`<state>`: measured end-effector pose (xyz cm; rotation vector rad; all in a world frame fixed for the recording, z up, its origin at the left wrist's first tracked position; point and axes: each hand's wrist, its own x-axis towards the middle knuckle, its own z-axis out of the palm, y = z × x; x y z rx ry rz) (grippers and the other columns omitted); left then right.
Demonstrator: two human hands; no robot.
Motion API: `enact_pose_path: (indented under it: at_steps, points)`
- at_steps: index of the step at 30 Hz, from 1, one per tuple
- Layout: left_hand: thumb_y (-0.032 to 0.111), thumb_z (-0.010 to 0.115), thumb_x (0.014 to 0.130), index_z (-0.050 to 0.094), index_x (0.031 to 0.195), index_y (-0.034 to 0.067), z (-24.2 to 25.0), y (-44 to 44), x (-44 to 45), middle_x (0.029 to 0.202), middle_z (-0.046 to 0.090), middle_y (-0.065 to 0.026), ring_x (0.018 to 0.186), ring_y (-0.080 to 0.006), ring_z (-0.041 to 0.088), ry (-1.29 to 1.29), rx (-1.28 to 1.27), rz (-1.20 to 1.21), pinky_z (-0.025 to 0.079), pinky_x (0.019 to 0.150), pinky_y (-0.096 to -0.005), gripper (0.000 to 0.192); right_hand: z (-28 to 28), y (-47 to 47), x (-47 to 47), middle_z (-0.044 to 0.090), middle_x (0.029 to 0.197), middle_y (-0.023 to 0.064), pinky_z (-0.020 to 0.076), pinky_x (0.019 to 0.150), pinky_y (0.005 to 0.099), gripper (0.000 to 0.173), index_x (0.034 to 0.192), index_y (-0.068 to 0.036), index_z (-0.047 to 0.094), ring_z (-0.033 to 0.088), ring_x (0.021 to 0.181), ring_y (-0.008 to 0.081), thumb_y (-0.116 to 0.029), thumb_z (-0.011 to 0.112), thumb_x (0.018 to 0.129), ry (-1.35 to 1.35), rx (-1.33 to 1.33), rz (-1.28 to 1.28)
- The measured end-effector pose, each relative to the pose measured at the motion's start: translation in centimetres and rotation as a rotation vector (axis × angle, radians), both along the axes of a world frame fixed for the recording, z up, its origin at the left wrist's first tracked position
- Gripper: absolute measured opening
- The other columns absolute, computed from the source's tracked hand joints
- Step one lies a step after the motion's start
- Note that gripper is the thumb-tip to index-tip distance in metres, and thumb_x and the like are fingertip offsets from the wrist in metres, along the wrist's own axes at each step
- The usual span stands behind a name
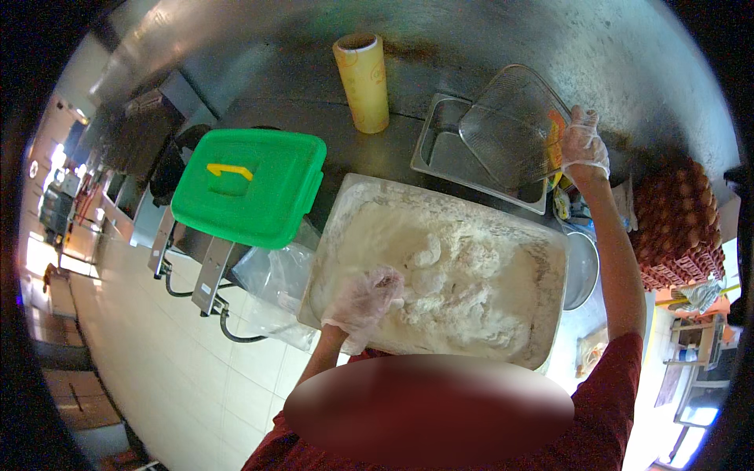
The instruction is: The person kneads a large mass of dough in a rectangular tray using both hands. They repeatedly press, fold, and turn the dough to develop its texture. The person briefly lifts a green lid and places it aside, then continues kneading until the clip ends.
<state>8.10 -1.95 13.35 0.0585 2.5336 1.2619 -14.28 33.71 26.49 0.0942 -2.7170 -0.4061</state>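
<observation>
My right hand (585, 144), in a clear plastic glove, grips the edge of a wire-mesh basket (518, 118). The basket is tilted above a rectangular stainless-steel pan (439, 138). In front of me is a large metal tray (556, 306) of white flour, with lumpy floured pieces (465, 265) toward its middle and right. My left hand (368, 300), gloved too and dusted white, hangs over the tray's left part. Its fingers are curled, and whether they hold anything is hidden.
A green plastic lidded container (259, 188) with a yellow handle stands left of the tray. Behind is an upright yellow roll of film (364, 82). Stacked egg trays (677, 224) are at the right, near a round metal bowl (580, 271). Clear plastic bags (277, 277) hang left.
</observation>
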Motion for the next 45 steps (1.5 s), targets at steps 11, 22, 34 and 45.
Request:
enact_pose_path:
  at_steps: [11, 22, 34, 45]
  points:
    - [0.019, 0.059, 0.088, 0.063, 0.097, 0.003, 0.2, -1.7, 2.7, 0.083, 0.065, -0.0063, 0.080, -0.0151, 0.061, -0.043, 0.262, 0.027, 0.048, 0.071, -0.0293, 0.019, 0.4, 1.2, 3.1, 0.051, 0.119, 0.0168, 0.0497, 0.089, 0.0397, 0.042, 0.127, 0.005, 0.042, 0.047, 0.122, 0.0302, -0.014, 0.046, 0.090, -0.105, -0.219, -0.179]
    - [0.029, 0.058, 0.084, 0.063, 0.101, 0.008, 0.9, -3.2, 4.5, 0.092, 0.065, -0.0085, 0.087, -0.0227, 0.062, 0.115, 0.043, -0.032, 0.048, 0.078, -0.0334, 0.027, -1.6, 4.3, 5.7, 0.061, 0.112, 0.0127, 0.0329, 0.101, 0.0416, 0.029, 0.108, -0.006, 0.063, 0.052, 0.111, 0.0289, -0.023, 0.055, 0.085, -0.299, -0.043, -0.300]
    - [0.022, 0.060, 0.085, 0.062, 0.103, 0.008, 0.0, -4.2, 4.4, 0.088, 0.063, -0.0031, 0.079, -0.0121, 0.057, -0.146, 0.325, -0.034, 0.046, 0.071, -0.0269, 0.023, -6.1, 2.8, 8.5, 0.063, 0.079, 0.0135, 0.0492, 0.068, 0.0406, 0.035, 0.087, -0.005, 0.061, 0.061, 0.076, 0.0349, -0.039, 0.066, 0.078, 0.000, -0.746, 0.086]
    - [0.017, 0.057, 0.085, 0.062, 0.092, 0.004, 0.6, -5.3, 5.2, 0.083, 0.063, -0.0082, 0.077, -0.0187, 0.057, -0.065, 0.527, 0.008, 0.046, 0.071, -0.0330, 0.016, -6.6, -19.7, 9.1, 0.062, 0.091, 0.0111, 0.0550, 0.071, 0.0331, 0.033, 0.104, -0.001, 0.061, 0.063, 0.080, 0.0237, -0.018, 0.073, 0.079, -0.009, -1.001, 0.581]
